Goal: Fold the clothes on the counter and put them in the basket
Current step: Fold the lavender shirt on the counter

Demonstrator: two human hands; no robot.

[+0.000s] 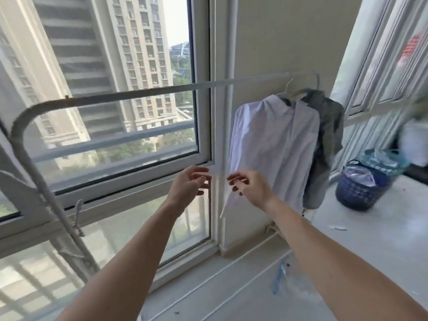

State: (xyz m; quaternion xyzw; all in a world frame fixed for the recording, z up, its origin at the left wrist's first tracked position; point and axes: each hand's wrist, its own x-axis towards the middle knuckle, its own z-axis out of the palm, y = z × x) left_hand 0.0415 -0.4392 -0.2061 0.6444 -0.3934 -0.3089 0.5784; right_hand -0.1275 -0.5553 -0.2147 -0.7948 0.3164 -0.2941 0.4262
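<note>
The task looks barely begun. The white shirt (273, 144) hangs on a hanger (289, 88) at the far right end of the drying rail (129, 95), with a grey garment (331, 135) hanging just behind it. Neither has been taken down, let alone folded.

Both bare arms reach forward towards the shirt's left edge. The right hand (251, 189) has its fingers (238, 180) pressed together in a pinch on a narrow white strip. This appears to be the shirt's near edge or a sleeve, drawn out to the left and trailing down below the hand, though blur keeps me from being sure which part it is. The left hand (187, 185) sits just beside it. Its fingers (200, 170) are loosely curled and apart, and they seem to hold nothing.

The dark blue woven basket (356, 193) stands on the white desk (375, 242) at the right, near the hanging clothes. What shows inside it looks like crumpled plastic rather than folded clothing. A teal basket (384, 158) sits behind it. I can see no folded garment on the desk.

By my reading, nearly everything remains: unhooking each garment, laying it on the desk, folding it, and placing it in the basket.
</note>
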